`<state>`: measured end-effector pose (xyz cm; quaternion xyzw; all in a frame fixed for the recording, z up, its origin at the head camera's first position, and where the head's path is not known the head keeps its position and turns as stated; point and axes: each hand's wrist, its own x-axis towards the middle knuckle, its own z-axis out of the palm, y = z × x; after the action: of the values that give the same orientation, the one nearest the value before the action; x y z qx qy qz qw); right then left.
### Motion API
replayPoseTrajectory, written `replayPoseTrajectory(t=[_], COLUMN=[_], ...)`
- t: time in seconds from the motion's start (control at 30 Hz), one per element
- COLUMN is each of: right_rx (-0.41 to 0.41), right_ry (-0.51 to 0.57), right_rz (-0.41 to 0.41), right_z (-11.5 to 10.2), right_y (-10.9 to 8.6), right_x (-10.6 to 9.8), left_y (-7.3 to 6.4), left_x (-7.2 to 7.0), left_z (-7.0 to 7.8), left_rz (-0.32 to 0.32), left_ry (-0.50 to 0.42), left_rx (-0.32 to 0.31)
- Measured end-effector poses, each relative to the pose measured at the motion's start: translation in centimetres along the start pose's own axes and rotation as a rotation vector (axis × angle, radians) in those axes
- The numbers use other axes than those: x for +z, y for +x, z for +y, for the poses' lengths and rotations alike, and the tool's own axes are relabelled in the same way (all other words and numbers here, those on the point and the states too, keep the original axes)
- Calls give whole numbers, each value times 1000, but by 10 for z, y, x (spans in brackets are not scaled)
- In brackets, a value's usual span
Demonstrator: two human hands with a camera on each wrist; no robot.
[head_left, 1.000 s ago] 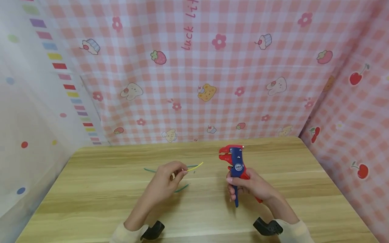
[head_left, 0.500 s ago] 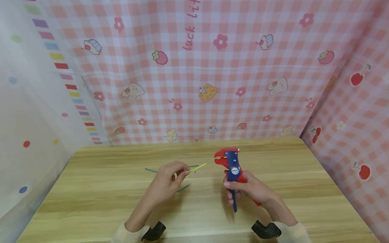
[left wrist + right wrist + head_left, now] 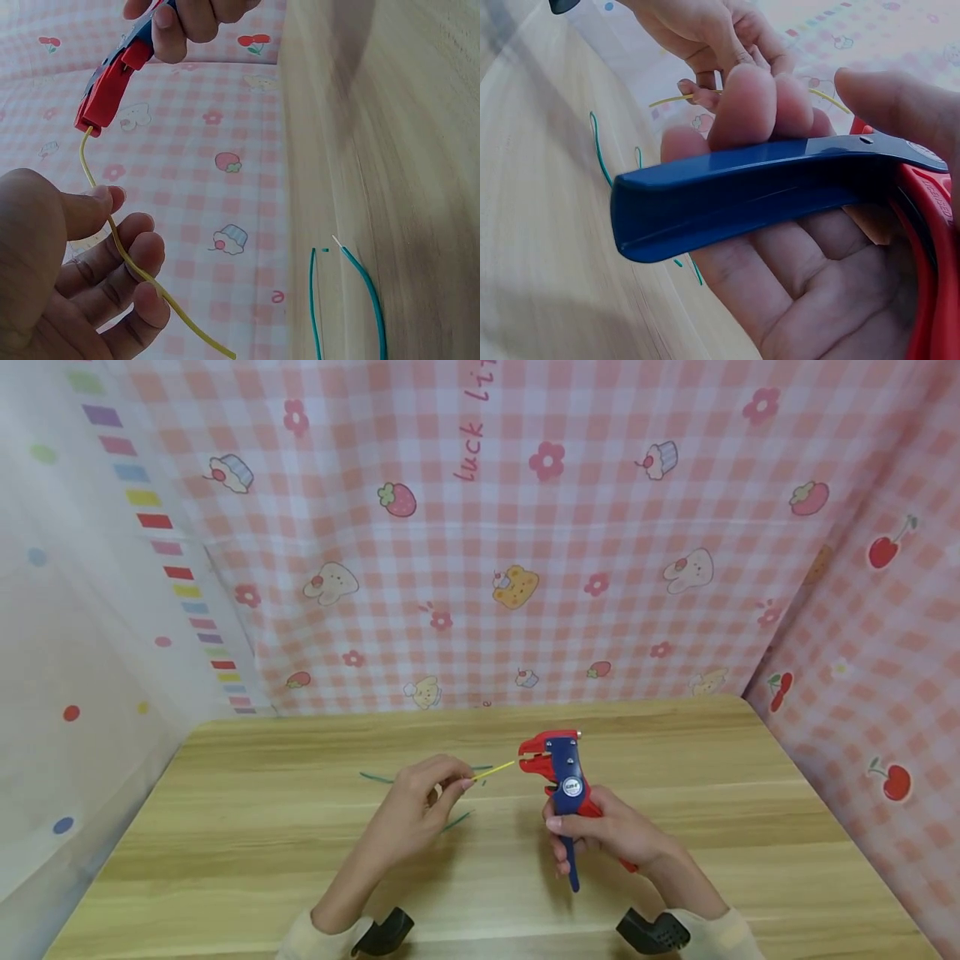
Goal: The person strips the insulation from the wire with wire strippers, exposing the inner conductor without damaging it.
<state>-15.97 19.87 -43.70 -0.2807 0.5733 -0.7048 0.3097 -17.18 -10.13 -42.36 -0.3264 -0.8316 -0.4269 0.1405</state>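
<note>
Table (image 3: pixel 187 827) first: pale wood, carries the loose stuff. We have both hands above it, nearer its far edge than the surface's left or right edges look to be.

Wire stripper (image 3: pixel 564 764): in the air, a bit right of the far edge's middle, head up, jaws facing left with a gap showing. Our right hand (image 3: pixel 615 827) has it, fingers curled round the blue handle (image 3: pixel 727 195), red handle (image 3: pixel 932 300) running on the palm side. Handles stand apart, so the grip is on the tool but unsqueezed. We'd call it the heaviest item here: rigid, hard to damage, probably sprung, smooth enough to slip a little. Hold low on both handles for leverage, fingertips out of the jaws.

Yellow wire (image 3: pixel 493 771): left of the stripper. Our left hand (image 3: pixel 423 797) pinches it, thumb against finger, tail trailing over the other fingers. Tip is right at the jaws; can't tell if it's inside or just beside. Should be near weightless, bendy, slick-coated. Pinch close behind the tip or it'll buckle.

Rear green wire (image 3: pixel 311 292) and front green wire (image 3: pixel 375 300): lying on the surface, left of centre. Front one shows a bare end, likely easy to bend; we'd lift by the insulation.

Green offcut (image 3: pixel 325 250): between their ends. Fingernail pick-up.
</note>
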Motion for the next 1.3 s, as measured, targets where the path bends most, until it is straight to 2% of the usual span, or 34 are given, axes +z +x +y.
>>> replayPoseTrajectory(t=[0.33, 0.57, 0.73, 1.07, 1.3], right_rx=[30, 65, 69, 20, 60], right_ry=[26, 6, -13, -5, 13], right_rz=[-34, -23, -26, -72, -47], right_z=[-4, -5, -4, -1, 2], right_y=[1, 2, 4, 5, 6], right_x=[5, 9, 11, 12, 13], left_y=[-1, 0, 0, 0, 0], left_x=[-3, -2, -1, 0, 0], left_z=[4, 7, 8, 9, 9], left_rz=[12, 15, 14, 9, 11], left_ry=[11, -1, -3, 16, 29], left_rx=[19, 35, 55, 61, 69])
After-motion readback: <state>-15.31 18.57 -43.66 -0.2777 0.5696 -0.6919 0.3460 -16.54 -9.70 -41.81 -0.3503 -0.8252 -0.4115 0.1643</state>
